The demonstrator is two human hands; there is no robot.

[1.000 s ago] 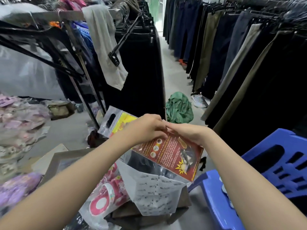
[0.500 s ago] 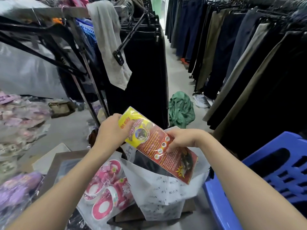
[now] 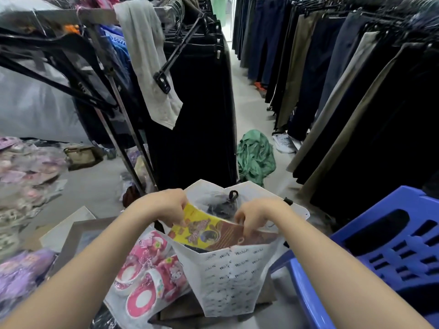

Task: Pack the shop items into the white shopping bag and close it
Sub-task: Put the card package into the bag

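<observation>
A white shopping bag (image 3: 228, 279) with small printed lettering stands open in front of me. A flat yellow and red packet (image 3: 209, 235) lies slanted in its mouth, partly inside. My left hand (image 3: 166, 205) pinches the packet's yellow end at the bag's left rim. My right hand (image 3: 255, 216) grips the packet's upper edge near the middle. Dark items in clear plastic (image 3: 221, 205) sit deeper in the bag. A pair of pink children's shoes in a clear bag (image 3: 152, 274) lies just left of the white bag.
A blue plastic chair (image 3: 389, 252) stands at my right. Racks of dark trousers (image 3: 356, 91) line both sides of a narrow aisle. A green garment (image 3: 255, 155) lies on the floor ahead. Wrapped goods (image 3: 26, 176) pile up at the left.
Both hands have lowered the packet from above the bag into its mouth. The bag's far rim now stands up behind the hands.
</observation>
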